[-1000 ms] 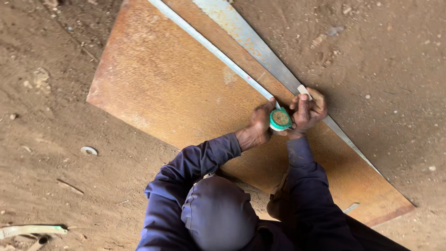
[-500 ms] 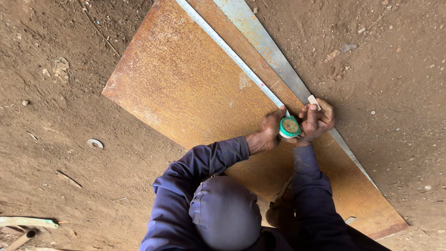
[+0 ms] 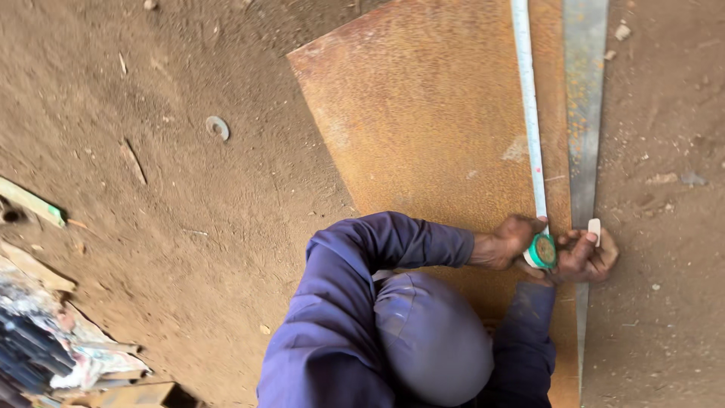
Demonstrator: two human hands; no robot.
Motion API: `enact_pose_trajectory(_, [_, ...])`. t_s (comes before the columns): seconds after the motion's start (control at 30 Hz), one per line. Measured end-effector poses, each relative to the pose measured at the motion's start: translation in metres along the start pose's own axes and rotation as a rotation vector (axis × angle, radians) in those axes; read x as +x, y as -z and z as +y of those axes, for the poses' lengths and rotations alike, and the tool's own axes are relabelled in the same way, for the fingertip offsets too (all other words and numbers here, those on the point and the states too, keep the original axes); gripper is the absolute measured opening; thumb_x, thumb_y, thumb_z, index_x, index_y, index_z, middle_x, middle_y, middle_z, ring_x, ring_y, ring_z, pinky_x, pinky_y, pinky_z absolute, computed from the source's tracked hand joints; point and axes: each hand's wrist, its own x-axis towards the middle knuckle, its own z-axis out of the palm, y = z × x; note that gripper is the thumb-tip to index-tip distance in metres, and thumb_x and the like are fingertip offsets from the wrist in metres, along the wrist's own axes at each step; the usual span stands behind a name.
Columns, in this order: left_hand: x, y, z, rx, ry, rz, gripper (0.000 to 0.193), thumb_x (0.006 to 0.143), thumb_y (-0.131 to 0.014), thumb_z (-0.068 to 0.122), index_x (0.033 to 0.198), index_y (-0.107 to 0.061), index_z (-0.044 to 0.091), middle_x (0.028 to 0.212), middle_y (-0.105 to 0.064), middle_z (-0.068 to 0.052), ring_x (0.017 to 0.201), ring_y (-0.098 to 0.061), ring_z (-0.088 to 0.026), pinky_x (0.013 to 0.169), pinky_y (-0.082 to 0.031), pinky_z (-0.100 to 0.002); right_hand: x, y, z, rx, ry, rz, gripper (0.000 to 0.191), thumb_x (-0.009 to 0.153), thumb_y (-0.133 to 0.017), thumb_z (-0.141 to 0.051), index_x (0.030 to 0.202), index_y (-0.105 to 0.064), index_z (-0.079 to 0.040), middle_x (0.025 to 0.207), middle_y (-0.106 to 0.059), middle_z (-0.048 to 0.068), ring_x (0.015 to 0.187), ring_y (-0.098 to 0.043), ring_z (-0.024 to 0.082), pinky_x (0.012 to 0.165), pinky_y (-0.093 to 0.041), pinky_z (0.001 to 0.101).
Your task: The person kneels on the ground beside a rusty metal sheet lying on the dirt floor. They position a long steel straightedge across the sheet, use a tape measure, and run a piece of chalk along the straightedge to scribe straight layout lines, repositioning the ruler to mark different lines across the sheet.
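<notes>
On the rusty steel sheet (image 3: 423, 128), your left hand (image 3: 507, 243) and right hand (image 3: 587, 257) close around the green tape measure case (image 3: 541, 251) near the sheet's right edge, the right fingers also pinching a white chalk piece (image 3: 594, 230). Keep the white tape blade (image 3: 529, 113) flat, taut and parallel to the grey metal straightedge (image 3: 584, 98) just beside it, I'd say, before you mark anything.

clothing: dark blue long-sleeved work jacket | head: matching dark blue cap | hands: bare
</notes>
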Motion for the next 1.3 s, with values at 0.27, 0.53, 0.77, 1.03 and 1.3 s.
enact_pose_trajectory(0.27, [-0.012, 0.003, 0.009, 0.011, 0.026, -0.070, 0.048, 0.107, -0.046, 0.039, 0.110, -0.059, -0.007, 0.092, -0.069, -0.023, 0.071, -0.072, -0.035, 0.046, -0.063, -0.046, 0.004, -0.015, 0.007, 0.015, 0.089, 0.124, 0.026, 0.100, -0.076, -0.021, 0.098, -0.065, 0.002, 0.068, -0.056, 0.003, 0.059, -0.051, 0.009, 0.050, -0.034, 0.0248])
enact_pose_trajectory(0.53, [0.002, 0.002, -0.001, 0.005, -0.146, -0.062, 0.044, 0.111, -0.052, 0.031, 0.106, -0.067, -0.010, 0.093, -0.073, -0.024, 0.075, -0.073, -0.030, 0.056, -0.063, -0.040, 0.006, -0.007, 0.004, 0.000, -0.011, 0.040, 0.024, 0.100, -0.075, -0.020, 0.101, -0.064, 0.001, 0.069, -0.059, 0.004, 0.058, -0.051, 0.009, 0.052, -0.037, 0.0235])
enact_pose_trajectory(0.77, [-0.029, 0.013, 0.023, 0.024, 0.059, -0.191, 0.047, 0.109, -0.042, 0.037, 0.117, -0.055, -0.008, 0.088, -0.068, -0.022, 0.075, -0.072, -0.037, 0.055, -0.066, -0.050, 0.005, -0.012, 0.004, 0.007, 0.090, 0.091, 0.021, 0.100, -0.073, -0.016, 0.101, -0.066, 0.004, 0.068, -0.058, 0.006, 0.057, -0.053, 0.010, 0.047, -0.039, 0.0230])
enact_pose_trajectory(1.03, [-0.009, 0.025, -0.001, 0.317, -0.384, -0.141, 0.043, 0.111, -0.054, 0.029, 0.107, -0.070, -0.011, 0.092, -0.072, -0.019, 0.083, -0.068, -0.025, 0.071, -0.058, -0.039, 0.005, -0.006, -0.006, -0.059, 0.033, -0.008, 0.023, 0.103, -0.074, -0.017, 0.109, -0.066, 0.005, 0.078, -0.063, 0.011, 0.066, -0.061, 0.016, 0.054, -0.049, 0.0278])
enact_pose_trajectory(1.3, [-0.038, 0.045, 0.011, 0.458, -0.559, -0.280, 0.038, 0.108, -0.050, 0.032, 0.104, -0.067, -0.002, 0.087, -0.073, -0.012, 0.082, -0.070, -0.019, 0.075, -0.057, -0.039, 0.001, -0.021, -0.017, -0.062, -0.010, 0.047, 0.021, 0.100, -0.073, -0.014, 0.106, -0.066, 0.004, 0.079, -0.065, 0.012, 0.066, -0.060, 0.016, 0.053, -0.045, 0.0263])
